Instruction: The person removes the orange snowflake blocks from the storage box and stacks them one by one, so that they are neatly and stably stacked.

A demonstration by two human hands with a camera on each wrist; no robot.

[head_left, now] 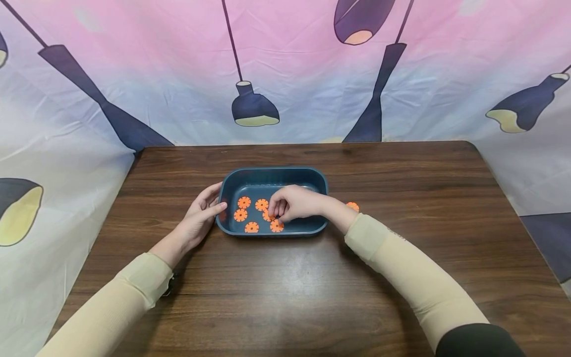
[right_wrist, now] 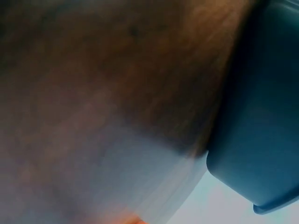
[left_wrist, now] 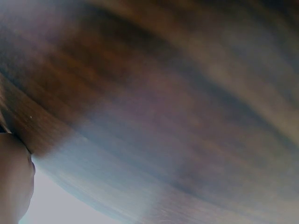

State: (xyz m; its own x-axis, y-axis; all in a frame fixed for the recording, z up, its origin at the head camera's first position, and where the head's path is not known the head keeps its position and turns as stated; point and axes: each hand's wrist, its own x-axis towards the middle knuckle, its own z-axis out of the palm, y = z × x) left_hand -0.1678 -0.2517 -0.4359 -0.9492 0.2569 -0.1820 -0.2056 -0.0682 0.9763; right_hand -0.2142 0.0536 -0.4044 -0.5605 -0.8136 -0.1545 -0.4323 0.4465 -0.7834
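Our left hand [head_left: 199, 218] grips the blue oblong tray [head_left: 276, 176] by its left edge; whether our right hand [head_left: 300, 202] pinches the orange notched discs [head_left: 252, 227] inside, we cannot tell.

The box [head_left: 272, 234] sits on the tabletop [head_left: 285, 302], nearer the back edge. Some pieces [head_left: 252, 227] lie in the box, in its left and middle parts. The left hand [head_left: 200, 218] is at the box's left end. The right hand [head_left: 301, 202] is over the box, with its fingers near the middle pieces. One loose piece [head_left: 352, 205] lies right of the box. A cloth [head_left: 303, 74] hangs behind the tabletop.
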